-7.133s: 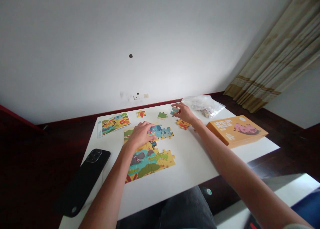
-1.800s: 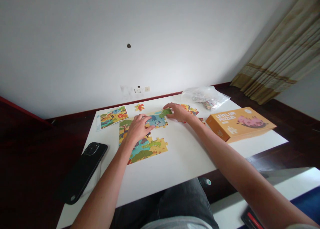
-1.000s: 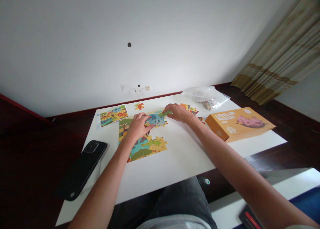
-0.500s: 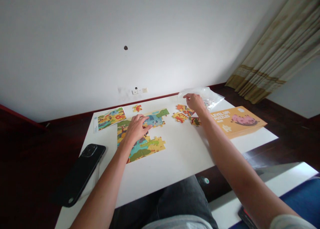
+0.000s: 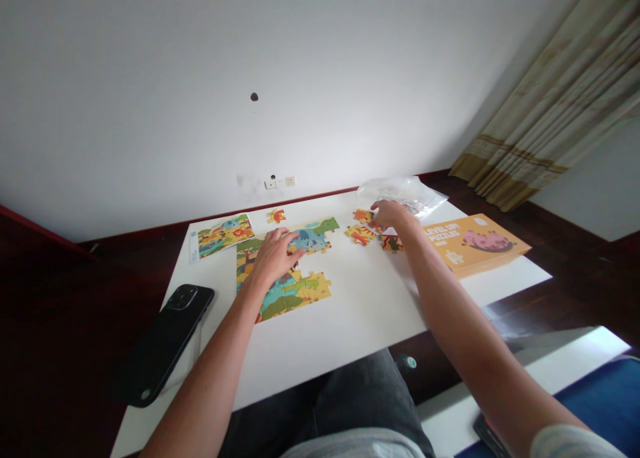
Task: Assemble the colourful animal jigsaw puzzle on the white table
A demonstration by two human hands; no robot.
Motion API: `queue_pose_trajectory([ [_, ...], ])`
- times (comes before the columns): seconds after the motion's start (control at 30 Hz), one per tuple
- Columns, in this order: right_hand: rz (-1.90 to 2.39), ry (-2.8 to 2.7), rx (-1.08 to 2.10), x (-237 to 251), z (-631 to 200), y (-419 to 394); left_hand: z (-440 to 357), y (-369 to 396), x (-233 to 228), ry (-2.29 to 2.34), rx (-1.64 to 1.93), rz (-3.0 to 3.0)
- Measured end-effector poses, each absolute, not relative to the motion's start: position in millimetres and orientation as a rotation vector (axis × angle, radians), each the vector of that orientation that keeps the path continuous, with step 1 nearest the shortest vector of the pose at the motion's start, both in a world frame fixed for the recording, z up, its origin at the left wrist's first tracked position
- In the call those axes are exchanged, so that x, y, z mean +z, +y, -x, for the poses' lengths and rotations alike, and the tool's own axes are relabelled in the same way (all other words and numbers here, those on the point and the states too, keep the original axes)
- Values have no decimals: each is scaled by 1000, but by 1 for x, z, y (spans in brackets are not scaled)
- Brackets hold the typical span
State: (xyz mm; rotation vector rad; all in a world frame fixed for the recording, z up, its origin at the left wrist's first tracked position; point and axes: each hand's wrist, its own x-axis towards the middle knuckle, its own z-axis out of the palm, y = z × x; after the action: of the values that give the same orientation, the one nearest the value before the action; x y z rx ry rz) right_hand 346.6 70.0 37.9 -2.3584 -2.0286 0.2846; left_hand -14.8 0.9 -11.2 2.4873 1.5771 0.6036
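Observation:
A partly joined jigsaw puzzle (image 5: 305, 288) with animals and green and blue scenery lies on the white table. My left hand (image 5: 274, 255) rests on its upper middle, fingers spread and holding nothing; it hides part of the picture. To the right is a group of loose puzzle pieces (image 5: 361, 235), orange, yellow and green. My right hand (image 5: 393, 215) is over the back of this group, its index finger stretched out and down by the pieces. The other fingers are partly hidden, and no piece shows in them. One loose orange puzzle piece (image 5: 276, 216) lies apart behind the puzzle.
A picture card (image 5: 225, 237) lies at the back left, a black phone (image 5: 173, 345) at the left edge. Behind my right hand is a clear plastic bag (image 5: 425, 195). An orange puzzle box (image 5: 475, 241) stands right of my forearm. The wall borders the table's far side.
My right hand has lowered slightly towards the loose pieces, its index finger now pointing down among them. My left hand stays on the puzzle. The view has shifted a little.

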Motion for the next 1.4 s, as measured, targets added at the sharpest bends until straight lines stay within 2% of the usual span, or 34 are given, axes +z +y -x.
queue_pose_trajectory([
  [0.2,2368,-2042,331,36,-348,70,14,0,-11,1573,603,-2491],
  [0.6,2065,-1916,61,53,-325,49,15,-1,-10,1592,607,-2511],
  [0.77,1978,-2002,82,55,-324,12,13,-2,-8,1619,575,-2497],
  [1.07,1655,-2277,-27,2,-320,-78,12,-3,-11,1609,620,-2480],
  [1.27,1569,-2245,122,7,-321,-128,11,-2,-12,1612,604,-2493],
  [1.4,1599,-2185,99,7,-320,-129,11,-2,-12,1616,594,-2509],
])
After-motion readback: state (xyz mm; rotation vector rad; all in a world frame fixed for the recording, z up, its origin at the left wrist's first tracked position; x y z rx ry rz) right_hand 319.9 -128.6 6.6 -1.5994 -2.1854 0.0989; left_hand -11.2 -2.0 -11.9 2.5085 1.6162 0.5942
